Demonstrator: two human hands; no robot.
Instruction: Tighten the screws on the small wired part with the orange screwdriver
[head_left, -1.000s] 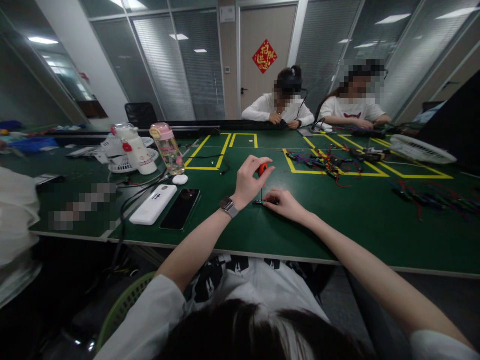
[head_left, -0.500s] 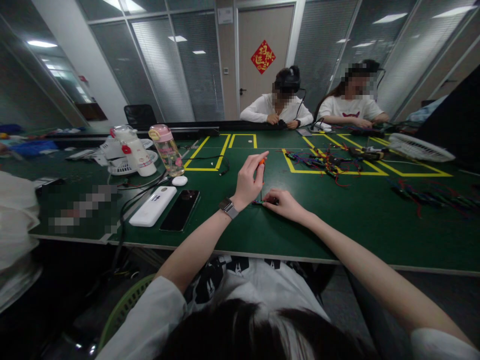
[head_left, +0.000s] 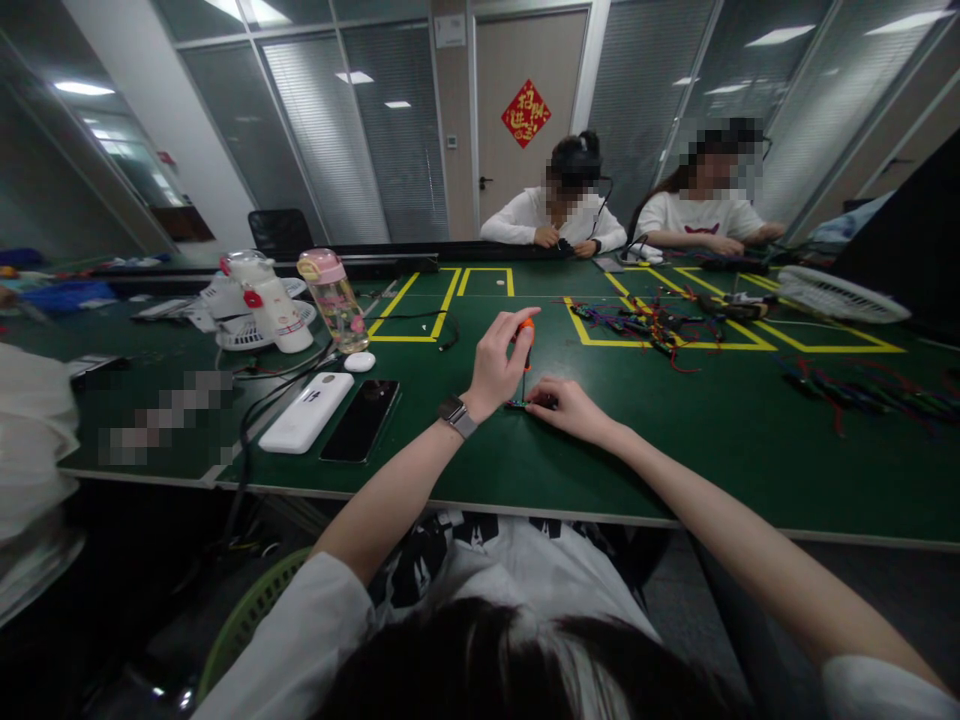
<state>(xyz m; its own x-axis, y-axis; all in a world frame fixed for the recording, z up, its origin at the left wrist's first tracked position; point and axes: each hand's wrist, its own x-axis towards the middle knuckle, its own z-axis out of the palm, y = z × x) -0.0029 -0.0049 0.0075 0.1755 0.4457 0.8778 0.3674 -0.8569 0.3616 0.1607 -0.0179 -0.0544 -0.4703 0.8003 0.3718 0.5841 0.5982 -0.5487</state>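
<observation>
L hand (head_left: 495, 372) grips screwdriver (head_left: 526, 331); red door sign (head_left: 526, 113) illegible.

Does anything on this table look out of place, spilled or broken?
Nothing looks spilled or broken. A tangle of wires lies across the yellow tape line, and the white fan at far right lies tilted back, not upright. The left hand holds the screwdriver upright on the part under the right hand.

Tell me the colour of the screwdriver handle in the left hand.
The screwdriver handle is orange; head view shows it best.
</observation>
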